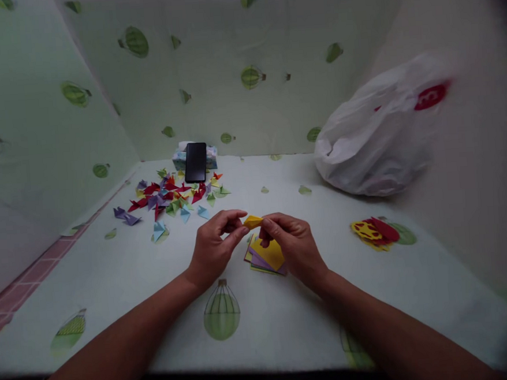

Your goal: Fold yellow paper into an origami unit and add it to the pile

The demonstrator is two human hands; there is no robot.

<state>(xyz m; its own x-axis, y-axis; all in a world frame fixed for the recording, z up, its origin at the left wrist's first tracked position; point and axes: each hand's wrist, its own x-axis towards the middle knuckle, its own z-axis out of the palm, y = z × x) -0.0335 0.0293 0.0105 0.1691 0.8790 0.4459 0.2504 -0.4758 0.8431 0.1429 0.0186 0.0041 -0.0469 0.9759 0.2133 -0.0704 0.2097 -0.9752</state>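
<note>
Between my two hands is a small folded piece of yellow origami paper (253, 221), pointed at its ends. My left hand (216, 243) pinches its left end with thumb and forefinger. The right end is gripped by my right hand (294, 242), whose other fingers curl underneath. Just below them on the table lies a stack of square origami paper (267, 257), yellow on top with purple, green and red edges showing. My right hand covers part of that stack.
A pile of colourful folded paper cranes (167, 196) spreads over the back left. Behind it, a black phone (195, 163) leans on a tissue box (211, 157). A bulging white plastic bag (371, 141) stands back right. Red and yellow paper cut-outs (376, 232) lie at the right.
</note>
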